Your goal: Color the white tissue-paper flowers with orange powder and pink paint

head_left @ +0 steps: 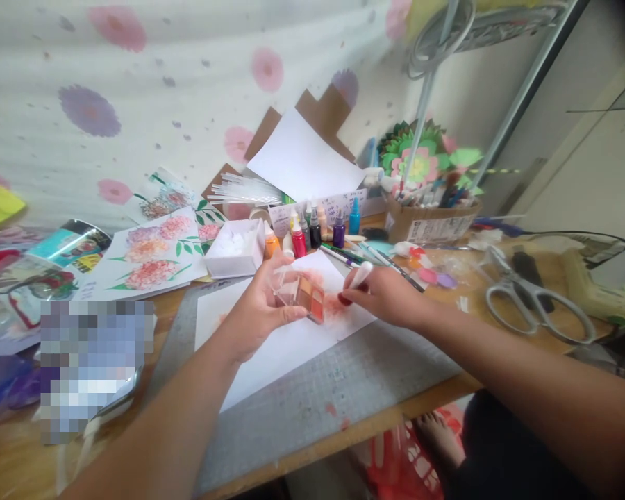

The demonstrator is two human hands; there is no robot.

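Observation:
My left hand (263, 305) is closed on a small makeup palette (310, 297) with a clear lid and pans of orange and brown powder. The palette is tilted above a white sheet of paper (271, 364). Soft orange-red smudges show on the sheet around the palette. Just to the right, my right hand (382, 295) pinches a makeup brush with a white handle (363, 274). Its dark red tip points down toward the paper near the palette; whether it touches the paper I cannot tell. Under the sheet lies a grey cutting mat (312, 417).
Small paint bottles (315, 229) and a white box (235, 250) stand behind the paper. Flower paintings (151, 253) lie to the left. Large scissors (539, 298) rest at right, below a cardboard box of brushes (432, 222). Several pens lie behind my right hand.

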